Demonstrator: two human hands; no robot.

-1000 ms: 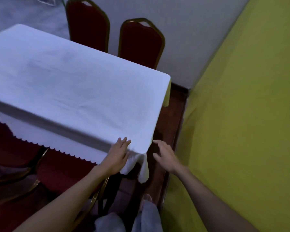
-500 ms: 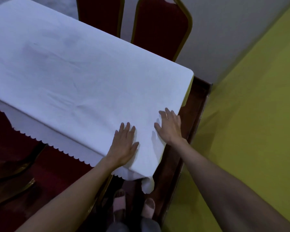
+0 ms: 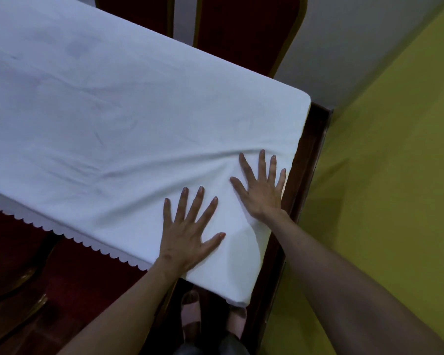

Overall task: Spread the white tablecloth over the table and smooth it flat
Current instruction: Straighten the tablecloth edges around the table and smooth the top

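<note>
The white tablecloth [image 3: 118, 119] lies over the whole table top, its scalloped hem hanging down the near-left side. My left hand [image 3: 187, 234] rests flat on the cloth near the table's near corner, fingers spread. My right hand [image 3: 263, 190] lies flat a little farther in, by the right edge, fingers also spread. A long shallow crease runs leftward across the cloth from just above my right fingertips. Softer wrinkles show between the two hands. Neither hand holds any fabric.
Two red chairs with gold frames [image 3: 244, 29] stand behind the table's far side. More red chair seats [image 3: 69, 278] sit under the near-left edge. A yellow wall [image 3: 395, 175] stands close on the right, with a dark wooden skirting [image 3: 303, 175] below it. My feet [image 3: 190, 311] are beneath the corner.
Both hands have gone from the hanging corner up onto the table top and slid forward flat on the cloth, fingers spreading. The crease ahead of my right hand has formed. The view has moved closer.
</note>
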